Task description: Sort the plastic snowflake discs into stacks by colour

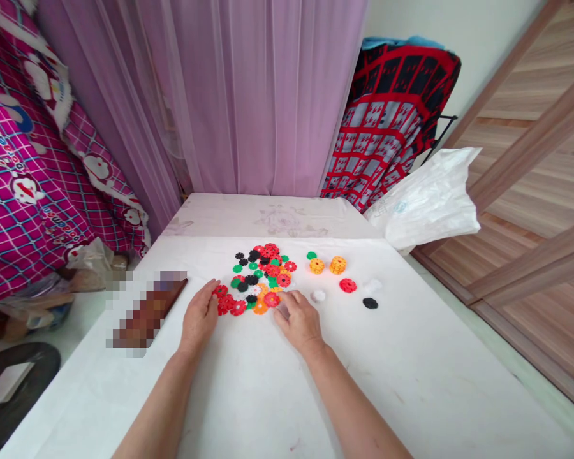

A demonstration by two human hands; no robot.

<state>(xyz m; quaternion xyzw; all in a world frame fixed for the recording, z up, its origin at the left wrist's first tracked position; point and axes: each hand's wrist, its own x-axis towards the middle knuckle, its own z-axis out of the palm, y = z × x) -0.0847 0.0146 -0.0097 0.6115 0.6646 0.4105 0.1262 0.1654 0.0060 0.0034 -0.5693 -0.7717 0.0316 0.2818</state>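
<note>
A pile of small plastic snowflake discs (261,277) in red, green, black, orange and white lies on the white table (277,382). My left hand (198,317) rests flat at the pile's left edge, fingers stretched toward the red discs (227,301). My right hand (299,320) lies on the table at the pile's lower right, fingers loosely curled near an orange disc (260,307); nothing shows in it. Sorted apart to the right sit two orange stacks (327,264), a green disc (311,255), a red disc (347,285), two white discs (318,296) and a black disc (370,303).
A blurred brown object (148,312) lies on the table to the left. A white plastic bag (428,197) sits at the far right corner. Pink curtains (249,95), a red patterned blanket (392,121) and magenta bedding (33,166) surround the table. A wooden floor (530,210) lies right.
</note>
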